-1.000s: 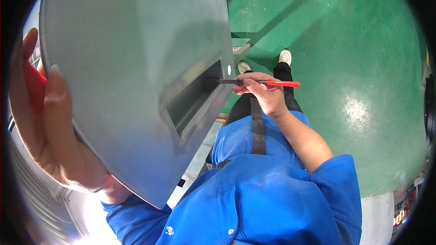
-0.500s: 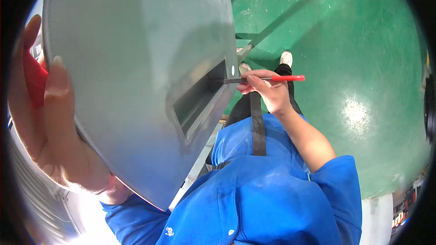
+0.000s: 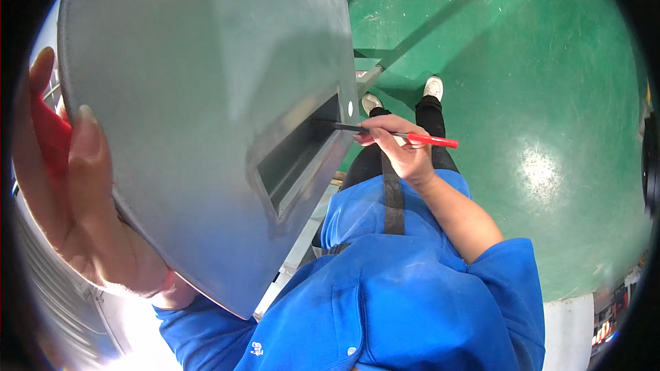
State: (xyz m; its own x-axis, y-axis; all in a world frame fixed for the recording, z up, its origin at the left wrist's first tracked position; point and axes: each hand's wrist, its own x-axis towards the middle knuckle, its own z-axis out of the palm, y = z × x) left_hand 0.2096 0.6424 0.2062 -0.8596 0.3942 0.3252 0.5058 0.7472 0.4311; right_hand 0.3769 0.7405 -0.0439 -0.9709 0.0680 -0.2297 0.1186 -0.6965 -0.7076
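A large grey metal panel (image 3: 185, 117) stands at my left, with a rectangular recess (image 3: 295, 154) near its right edge. My right hand (image 3: 405, 154) pinches a slim file with a red handle (image 3: 433, 140). Its dark shaft reaches over the recess's right rim, and the tip lies at the opening. Close by the panel's left edge is my left hand (image 3: 96, 213), with thumb and fingers curled around something red (image 3: 53, 134). What that red thing is, I cannot make out, and the other fingers are mostly hidden.
Green floor (image 3: 522, 82) spreads out to the right, and my feet in white shoes (image 3: 433, 87) stand on it. A metal support leg (image 3: 368, 75) shows beside the panel. Grey ribbed material (image 3: 58, 282) lies at lower left, a white surface (image 3: 569, 330) at lower right.
The file has tilted, its red handle end swinging toward me as my right hand shifts slightly nearer. My left hand's fingertips have moved slightly toward me along the panel's edge.
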